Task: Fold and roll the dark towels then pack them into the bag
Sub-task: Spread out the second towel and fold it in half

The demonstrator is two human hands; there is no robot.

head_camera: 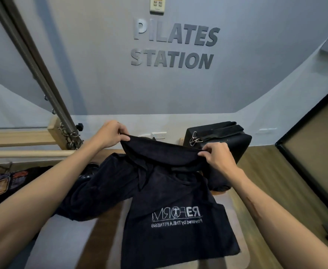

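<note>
Holding the far edge of a dark towel up at mid-frame, I have my left hand pinching one corner and my right hand pinching the other, fingers curled over the cloth so the fingertips are mostly buried in the fold. The towel hangs down toward the bottom centre of the frame, its white printed logo reading mirrored, and its lower hem lies on the pale padded worktop. Behind it, left of centre, more dark towels sit bunched in a heap; I cannot tell how many, since their folds merge into one dark mass. A black bag stands at centre right, just behind my right hand, its lower part hidden by hand and cloth, with a metal clip hanging at its left side. At the left edge a dark item with a coloured print is cut off and blurred. A wooden frame with metal springs runs up to the upper left. Grey lettering on the wall is at upper centre.
</note>
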